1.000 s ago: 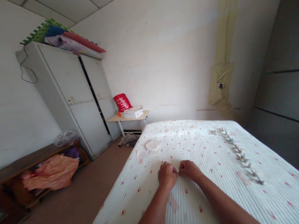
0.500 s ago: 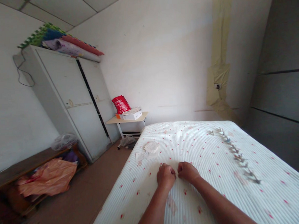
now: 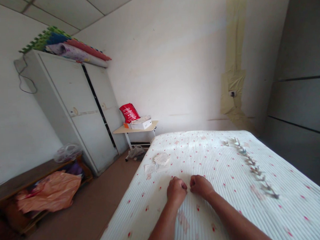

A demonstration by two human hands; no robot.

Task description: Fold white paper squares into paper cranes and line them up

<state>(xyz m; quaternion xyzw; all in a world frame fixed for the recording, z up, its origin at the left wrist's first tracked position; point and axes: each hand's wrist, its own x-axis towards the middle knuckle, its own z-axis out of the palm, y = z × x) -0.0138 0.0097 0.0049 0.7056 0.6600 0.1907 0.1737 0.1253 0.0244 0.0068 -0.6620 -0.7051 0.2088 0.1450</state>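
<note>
My left hand [image 3: 176, 190] and my right hand [image 3: 201, 186] rest close together over the middle of a striped white mattress [image 3: 218, 216] with small red spots. Both have their fingers curled into a pinch, a narrow gap between them. Whatever the fingertips hold is hidden or too small to name. Beyond my left hand lie several thin pieces of printed paper [image 3: 161, 159]. To the right of my hands runs a row of small folded paper shapes [image 3: 252, 162], greyish and pointed.
A small table [image 3: 120, 129] by the far wall bears a red bag [image 3: 129, 113] and a white box [image 3: 141, 125]. At left stands a grey cabinet [image 3: 70, 102] with rolled mats [image 3: 79, 52] on top. An orange plastic bag [image 3: 49, 192] lies on a low wooden bench [image 3: 30, 173].
The hands have barely shifted and stay pinched close together. The view has tilted very slightly; the papers and the row of folded shapes lie as before.
</note>
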